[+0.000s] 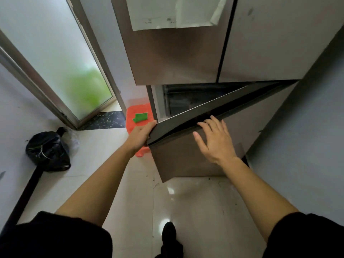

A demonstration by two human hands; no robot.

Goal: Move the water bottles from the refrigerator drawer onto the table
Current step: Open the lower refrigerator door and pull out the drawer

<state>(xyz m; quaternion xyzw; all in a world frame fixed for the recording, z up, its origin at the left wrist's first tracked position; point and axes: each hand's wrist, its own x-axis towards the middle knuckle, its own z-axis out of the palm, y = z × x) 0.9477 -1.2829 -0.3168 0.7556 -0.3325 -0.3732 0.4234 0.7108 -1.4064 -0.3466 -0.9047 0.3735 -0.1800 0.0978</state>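
One refrigerator [270, 43] stands ahead, with two closed upper doors side by side; two sheets of paper [175, 12] overlap on the left one. Below them, one drawer front [186, 157] stands ajar at an angle, its left end out from the cabinet and its right end close to it. The gap behind it exposes one dark opening [186, 97]; the water bottles cannot be made out there, as the interior is too dark to read. Two bare hands are in view, set apart on the drawer front. The left hand [141, 135] is clamped round the front's free left corner, fingers curled over its top edge. The right hand [214, 140] lies flat with fingers straight and spread, the fingertips [202, 124] touching the dark top edge of the same front; it grasps nothing. On the tiled floor [195, 202], left of the refrigerator, lies one orange-red item [134, 125] carrying one green piece [140, 117]. One tied black bag [48, 151] rests further left, below one frosted glass door [55, 58]. One dark shoe [168, 237] shows between two black sleeves.
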